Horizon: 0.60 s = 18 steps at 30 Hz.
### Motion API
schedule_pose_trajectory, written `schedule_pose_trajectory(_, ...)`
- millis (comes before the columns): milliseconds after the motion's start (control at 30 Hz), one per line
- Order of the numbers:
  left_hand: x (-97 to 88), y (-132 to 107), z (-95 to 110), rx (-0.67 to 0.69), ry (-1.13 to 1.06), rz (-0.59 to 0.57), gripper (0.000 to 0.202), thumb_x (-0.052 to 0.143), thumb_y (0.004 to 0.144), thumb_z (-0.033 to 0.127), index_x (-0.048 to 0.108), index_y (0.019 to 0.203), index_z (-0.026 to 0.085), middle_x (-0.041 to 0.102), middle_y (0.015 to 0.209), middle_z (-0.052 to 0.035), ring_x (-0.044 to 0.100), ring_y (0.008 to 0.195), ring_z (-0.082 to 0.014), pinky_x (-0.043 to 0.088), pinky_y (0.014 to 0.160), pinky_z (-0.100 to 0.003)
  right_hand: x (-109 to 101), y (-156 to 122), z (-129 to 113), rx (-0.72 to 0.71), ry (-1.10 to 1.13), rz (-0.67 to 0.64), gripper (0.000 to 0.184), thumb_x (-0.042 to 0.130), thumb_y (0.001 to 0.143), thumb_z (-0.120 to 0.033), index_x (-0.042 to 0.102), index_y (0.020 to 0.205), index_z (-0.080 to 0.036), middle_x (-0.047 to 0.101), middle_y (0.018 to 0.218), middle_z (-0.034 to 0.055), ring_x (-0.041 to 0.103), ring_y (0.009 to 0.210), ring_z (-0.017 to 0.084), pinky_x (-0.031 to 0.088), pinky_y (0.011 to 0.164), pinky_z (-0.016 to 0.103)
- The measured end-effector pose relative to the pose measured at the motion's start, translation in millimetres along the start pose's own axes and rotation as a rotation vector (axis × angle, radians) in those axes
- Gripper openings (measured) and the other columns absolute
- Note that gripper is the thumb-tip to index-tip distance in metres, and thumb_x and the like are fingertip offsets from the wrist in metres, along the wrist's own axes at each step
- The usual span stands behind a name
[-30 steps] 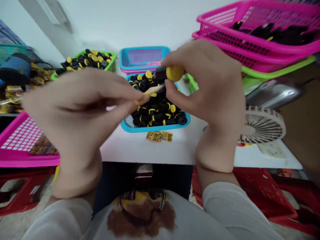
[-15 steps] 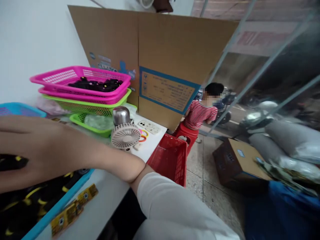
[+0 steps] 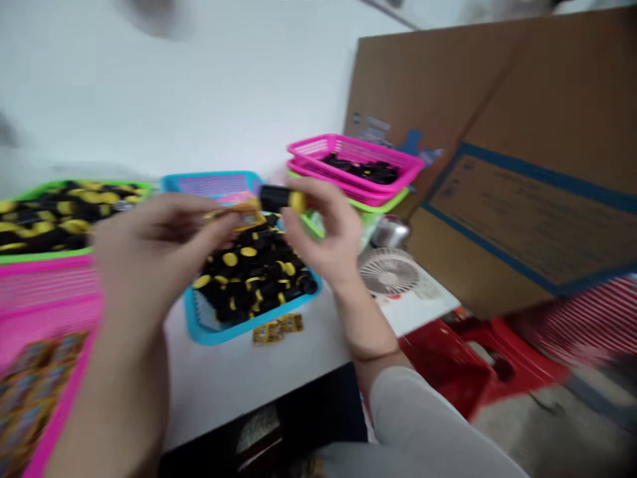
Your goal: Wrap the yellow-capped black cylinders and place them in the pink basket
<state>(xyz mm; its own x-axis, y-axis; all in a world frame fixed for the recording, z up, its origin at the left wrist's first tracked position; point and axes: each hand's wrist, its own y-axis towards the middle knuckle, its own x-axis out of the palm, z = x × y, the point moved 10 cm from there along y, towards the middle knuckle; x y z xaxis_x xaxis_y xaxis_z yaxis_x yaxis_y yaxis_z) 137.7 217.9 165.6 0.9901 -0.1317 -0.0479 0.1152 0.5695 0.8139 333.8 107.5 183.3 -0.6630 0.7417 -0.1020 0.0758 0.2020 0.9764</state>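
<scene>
Over the blue basket, my left hand pinches a small yellow printed packet between thumb and fingers. My right hand is closed on a small black cylinder with a yellow end, held sideways close to the packet but apart from it. Many similar black-and-yellow cylinders fill the blue basket below. A few more yellow packets lie on the white table in front of it.
At left, a green basket holds more cylinders, and a pink basket holds yellow packets. Stacked pink baskets, a small fan and a cardboard sheet stand at right. Beyond the table edge are a red crate and a person's striped sleeve.
The view has swung left, bringing the blue basket to the middle. My right hand has come up from the basket area with a cylinder, and my left hand has entered holding a packet.
</scene>
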Motion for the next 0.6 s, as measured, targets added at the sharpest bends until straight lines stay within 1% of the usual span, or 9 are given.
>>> schedule_pose_trajectory(33,1.2,0,-1,-0.020,0.002,0.011,0.027,0.096,0.079,0.041,0.081,0.091,0.022,0.082,0.073,0.0028,0.075,0.058,-0.0111,0.063,0.053,-0.018,-5,-2,5,0.022,0.058,0.051,0.020,0.067,0.102,-0.034,0.068,0.120,-0.026,0.079,0.115,0.0055,0.077,0.101,0.020,0.069,0.091,0.037)
schedule_pose_trajectory(100,15.1,2,-5,-0.059,-0.053,-0.046,0.031,0.087,0.088,0.051,0.076,0.089,0.022,0.080,0.068,0.0028,0.075,0.054,-0.0127,0.063,0.050,-0.020,-13,-6,12,0.052,0.171,0.143,0.022,0.072,0.099,-0.037,0.070,0.119,-0.028,0.077,0.115,0.0060,0.076,0.099,0.021,0.068,0.086,0.038)
schedule_pose_trajectory(200,38.8,-1,-9,-0.087,-0.062,-0.212,0.037,0.070,0.099,0.058,0.069,0.094,0.022,0.078,0.068,0.0023,0.076,0.055,-0.0131,0.063,0.049,-0.019,-14,-7,24,0.155,0.352,0.154,0.023,0.073,0.100,-0.043,0.071,0.120,-0.033,0.074,0.118,0.0044,0.077,0.100,0.023,0.069,0.085,0.041)
schedule_pose_trajectory(300,52.0,-7,-4,-0.065,-0.004,-0.366,0.032,0.058,0.107,0.051,0.069,0.099,0.022,0.076,0.071,0.0025,0.077,0.058,-0.0126,0.059,0.049,-0.018,-8,-7,35,0.332,0.485,0.080,0.024,0.073,0.099,-0.050,0.073,0.119,-0.036,0.072,0.106,0.0021,0.079,0.093,0.025,0.070,0.080,0.043)
schedule_pose_trajectory(367,56.6,-9,5,0.001,0.049,-0.437,0.029,0.053,0.109,0.041,0.068,0.095,0.022,0.075,0.070,0.0034,0.075,0.057,-0.0110,0.055,0.049,-0.017,-5,-9,40,0.430,0.548,0.047,0.026,0.078,0.095,-0.053,0.075,0.115,-0.036,0.072,0.098,0.0014,0.078,0.086,0.025,0.069,0.075,0.042)
schedule_pose_trajectory(433,59.2,-10,15,0.086,0.116,-0.473,0.030,0.051,0.109,0.034,0.066,0.086,0.021,0.074,0.068,0.0040,0.072,0.055,-0.0094,0.051,0.050,-0.018,-2,-10,42,0.506,0.599,0.036,0.032,0.083,0.088,-0.057,0.076,0.111,-0.036,0.072,0.093,0.0010,0.077,0.080,0.023,0.068,0.070,0.040)
schedule_pose_trajectory(500,59.8,-11,22,0.160,0.171,-0.469,0.035,0.050,0.109,0.030,0.065,0.080,0.020,0.073,0.066,0.0039,0.071,0.056,-0.0087,0.049,0.053,-0.019,-1,-10,43,0.547,0.636,0.046,0.036,0.088,0.083,-0.058,0.077,0.108,-0.036,0.073,0.088,-0.0001,0.075,0.074,0.022,0.067,0.066,0.038)
schedule_pose_trajectory(567,59.7,-11,25,0.204,0.195,-0.449,0.038,0.050,0.110,0.032,0.067,0.078,0.019,0.073,0.067,0.0026,0.071,0.060,-0.0096,0.051,0.057,-0.021,-1,-10,41,0.541,0.660,0.050,0.037,0.089,0.081,-0.058,0.077,0.108,-0.036,0.073,0.088,-0.0008,0.074,0.073,0.021,0.068,0.065,0.038)
schedule_pose_trajectory(600,58.8,-12,25,0.213,0.195,-0.433,0.039,0.050,0.111,0.034,0.070,0.081,0.019,0.076,0.073,0.0007,0.073,0.064,-0.0107,0.053,0.059,-0.022,-1,-9,39,0.525,0.659,0.042,0.036,0.088,0.083,-0.058,0.077,0.108,-0.035,0.074,0.090,-0.0006,0.075,0.074,0.021,0.068,0.066,0.038)
